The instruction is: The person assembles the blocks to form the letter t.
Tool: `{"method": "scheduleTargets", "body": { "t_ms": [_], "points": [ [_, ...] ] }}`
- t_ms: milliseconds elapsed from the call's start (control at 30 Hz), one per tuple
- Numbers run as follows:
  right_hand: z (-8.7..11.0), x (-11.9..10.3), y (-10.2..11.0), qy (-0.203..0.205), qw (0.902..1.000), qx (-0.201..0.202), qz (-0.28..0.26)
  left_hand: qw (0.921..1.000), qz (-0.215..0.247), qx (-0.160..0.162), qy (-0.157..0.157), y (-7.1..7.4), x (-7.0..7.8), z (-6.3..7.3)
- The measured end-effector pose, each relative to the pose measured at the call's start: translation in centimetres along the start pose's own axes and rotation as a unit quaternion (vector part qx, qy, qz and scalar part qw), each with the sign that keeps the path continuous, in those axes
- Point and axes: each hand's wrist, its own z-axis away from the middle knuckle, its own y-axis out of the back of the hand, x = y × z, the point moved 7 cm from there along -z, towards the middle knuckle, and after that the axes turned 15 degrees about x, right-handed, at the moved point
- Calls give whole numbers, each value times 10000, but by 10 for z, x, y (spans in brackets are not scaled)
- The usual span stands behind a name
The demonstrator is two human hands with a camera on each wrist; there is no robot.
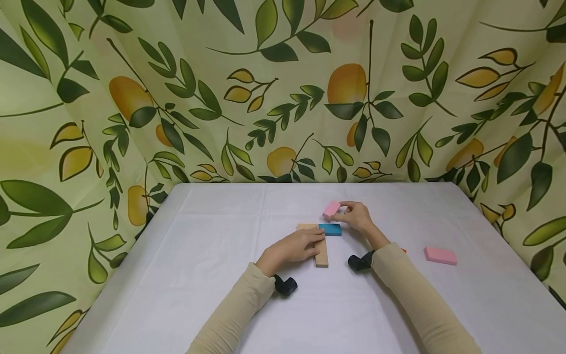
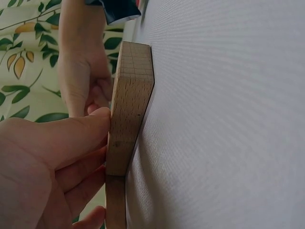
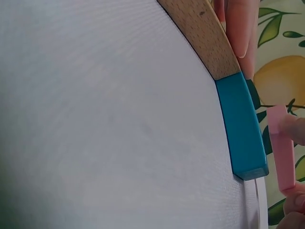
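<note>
In the head view, my right hand (image 1: 357, 216) pinches a pink block (image 1: 331, 209) between thumb and fingers, raised just beyond a blue block (image 1: 330, 230). My left hand (image 1: 292, 247) lies over plain wooden blocks (image 1: 322, 258), thumb and fingertips touching their upper side. One wooden block points toward me; another (image 1: 307, 226) runs crosswise at its far end, partly hidden by the fingers. On the right wrist view, the blue block (image 3: 241, 126) abuts the end of a wooden block (image 3: 202, 36), and the held pink block (image 3: 282, 148) is apart from both.
A second pink block (image 1: 440, 255) lies on the white-covered table (image 1: 177, 295) to the right. Something orange-red (image 1: 404, 250) peeks out behind my right sleeve, mostly hidden. A leaf-patterned curtain (image 1: 283, 123) hangs behind the table's far edge.
</note>
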Motion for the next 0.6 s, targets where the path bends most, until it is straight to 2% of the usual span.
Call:
{"method": "scheduleTargets", "body": {
  "t_ms": [267, 433, 600],
  "points": [
    [3, -9, -2, 452, 9982, -292, -267, 10000, 35, 1, 26, -1, -2, 1],
    [1, -11, -3, 588, 9974, -358, -231, 10000, -20, 0, -71, -1, -1, 0],
    [1, -11, -6, 613, 9969, -439, -204, 10000, -78, -53, -23, -2, -2, 0]
  ]
}}
